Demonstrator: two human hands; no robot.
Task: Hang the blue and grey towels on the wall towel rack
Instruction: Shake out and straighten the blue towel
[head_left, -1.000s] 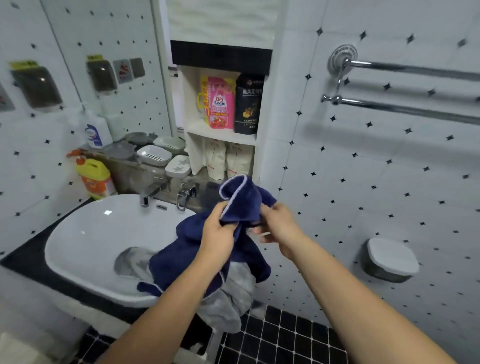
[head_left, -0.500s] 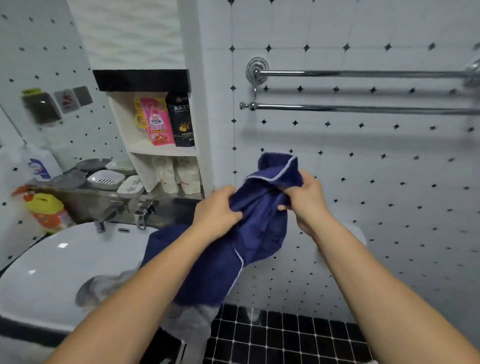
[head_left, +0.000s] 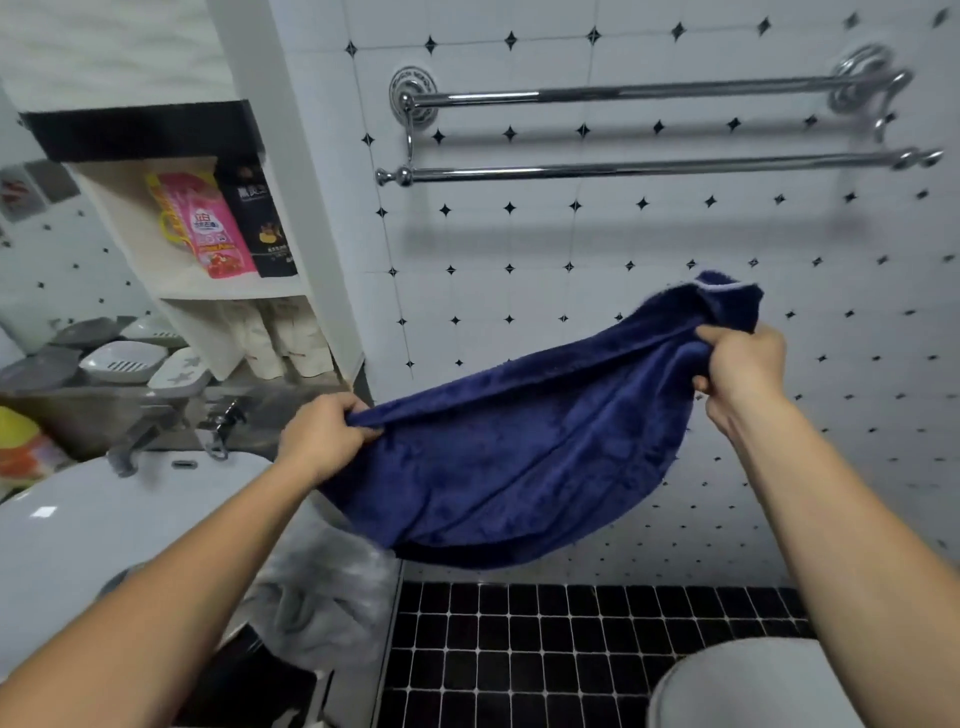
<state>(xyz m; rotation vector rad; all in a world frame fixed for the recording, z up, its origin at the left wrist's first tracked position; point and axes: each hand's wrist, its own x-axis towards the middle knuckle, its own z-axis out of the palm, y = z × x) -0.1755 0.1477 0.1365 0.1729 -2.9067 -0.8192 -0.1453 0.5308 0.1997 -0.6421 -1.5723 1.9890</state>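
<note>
Blue towel (head_left: 519, 457) stretched below towel rack (head_left: 649, 167) on tiled wall (head_left: 519, 239).

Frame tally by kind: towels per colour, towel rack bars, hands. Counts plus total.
Blue towel: 1
Grey towel: 1
Rack bars: 2, upper bar and lower bar
Hands: 2, left hand and right hand, both gripping the blue towel
Total: 6

White sink (head_left: 78, 530) at left, soap dishes (head_left: 122, 362) behind it, pink pouch (head_left: 208, 228) beside black pouch (head_left: 260, 218) on shelf (head_left: 228, 291)
</note>
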